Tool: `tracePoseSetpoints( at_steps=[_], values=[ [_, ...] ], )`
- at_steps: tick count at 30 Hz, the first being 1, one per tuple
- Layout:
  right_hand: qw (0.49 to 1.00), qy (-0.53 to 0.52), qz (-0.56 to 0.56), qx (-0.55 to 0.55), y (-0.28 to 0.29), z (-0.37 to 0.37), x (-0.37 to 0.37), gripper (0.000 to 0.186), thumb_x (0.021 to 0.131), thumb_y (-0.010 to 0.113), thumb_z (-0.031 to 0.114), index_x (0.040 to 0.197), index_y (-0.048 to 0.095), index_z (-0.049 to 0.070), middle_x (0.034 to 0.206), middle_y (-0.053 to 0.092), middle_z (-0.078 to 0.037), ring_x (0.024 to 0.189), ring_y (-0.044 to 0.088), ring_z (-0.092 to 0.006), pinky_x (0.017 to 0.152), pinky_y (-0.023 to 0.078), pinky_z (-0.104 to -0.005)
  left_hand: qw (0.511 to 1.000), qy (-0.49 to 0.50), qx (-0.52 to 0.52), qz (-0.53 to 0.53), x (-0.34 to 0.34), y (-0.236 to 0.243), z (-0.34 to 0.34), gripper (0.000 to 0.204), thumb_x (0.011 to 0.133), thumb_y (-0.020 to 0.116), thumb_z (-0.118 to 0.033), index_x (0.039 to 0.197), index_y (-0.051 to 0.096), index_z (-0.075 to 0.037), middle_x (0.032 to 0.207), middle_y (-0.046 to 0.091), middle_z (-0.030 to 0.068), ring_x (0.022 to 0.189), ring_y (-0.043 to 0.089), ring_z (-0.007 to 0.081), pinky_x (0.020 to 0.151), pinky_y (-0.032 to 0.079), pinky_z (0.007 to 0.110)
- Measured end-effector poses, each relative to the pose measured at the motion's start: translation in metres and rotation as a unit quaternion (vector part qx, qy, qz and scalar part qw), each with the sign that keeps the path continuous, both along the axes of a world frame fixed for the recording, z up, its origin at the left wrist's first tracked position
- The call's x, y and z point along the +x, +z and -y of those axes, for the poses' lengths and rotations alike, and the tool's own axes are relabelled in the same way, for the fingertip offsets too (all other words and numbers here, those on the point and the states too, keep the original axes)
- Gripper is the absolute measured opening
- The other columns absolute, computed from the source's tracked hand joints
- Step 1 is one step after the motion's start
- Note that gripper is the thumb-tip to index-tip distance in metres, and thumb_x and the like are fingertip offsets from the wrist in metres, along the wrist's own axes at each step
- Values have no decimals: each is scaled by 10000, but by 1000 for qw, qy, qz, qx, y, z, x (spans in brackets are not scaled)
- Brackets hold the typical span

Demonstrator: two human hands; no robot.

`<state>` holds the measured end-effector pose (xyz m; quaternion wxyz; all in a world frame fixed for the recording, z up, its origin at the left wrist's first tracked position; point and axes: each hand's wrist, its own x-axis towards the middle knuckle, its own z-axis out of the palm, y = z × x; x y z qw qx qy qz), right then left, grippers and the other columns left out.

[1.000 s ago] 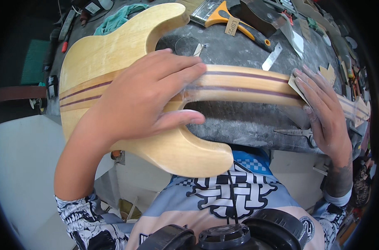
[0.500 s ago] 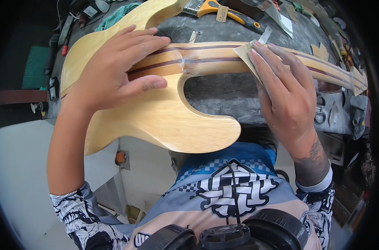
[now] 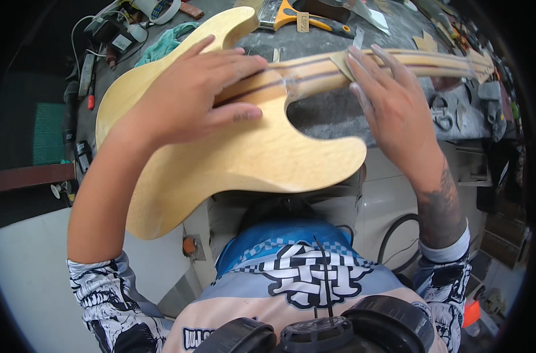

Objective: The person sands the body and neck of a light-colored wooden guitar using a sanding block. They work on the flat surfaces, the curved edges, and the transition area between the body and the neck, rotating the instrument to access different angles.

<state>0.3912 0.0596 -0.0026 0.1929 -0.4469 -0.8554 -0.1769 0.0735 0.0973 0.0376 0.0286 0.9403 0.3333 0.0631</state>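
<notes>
An unfinished pale wooden guitar body point(image 3: 279, 159) lies back up across the bench, its neck point(image 3: 432, 60) with dark stripes reaching to the right. My left hand point(image 3: 191, 97) rests spread over the body near the neck joint, fingers apart. My right hand point(image 3: 388, 106) presses a folded beige piece of sandpaper point(image 3: 342, 66) onto the neck just right of that joint, its fingertips over the sheet. Pale dust marks the joint.
A grey dusty bench point(image 3: 327, 120) holds a paintbrush point(image 3: 288, 15), a teal cloth point(image 3: 168, 41), scissors point(image 3: 441, 112), and a charger with cables point(image 3: 112, 38). A black hose point(image 3: 391, 232) lies below; respirator cartridges point(image 3: 385, 320) show at the lower edge.
My right hand and the sandpaper have moved left along the neck toward the body. The guitar sits higher in the view, and my left hand has shifted with it.
</notes>
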Motion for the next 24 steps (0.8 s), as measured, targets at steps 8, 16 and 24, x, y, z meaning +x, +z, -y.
tracePoseSetpoints(
  at_steps=[8,16,24],
  values=[
    [997,-65,38,-24,-11,-44,4,222,947,595,83,1126,697,2,988,722,-187,995,653,-395,941,507,-486,998,8,60,-9,-4,-11,-25,601,967,672,-444,1432,580,-73,1464,572,189,1433,453,342,1254,228,479],
    [996,-89,-25,-16,-4,-24,-17,135,833,601,70,839,705,-15,854,719,-193,878,702,-367,773,564,-470,999,-2,38,14,14,-2,-55,693,954,665,-515,1491,524,-100,1522,524,168,1506,362,314,1278,191,485],
    [978,-85,-136,-134,25,6,-83,384,874,553,7,1246,614,-66,1238,649,-276,1278,549,-426,1107,376,-514,974,-32,-80,211,12,-16,-116,633,948,732,-372,1497,535,-126,1548,506,160,1520,352,306,1224,299,428]
  ],
)
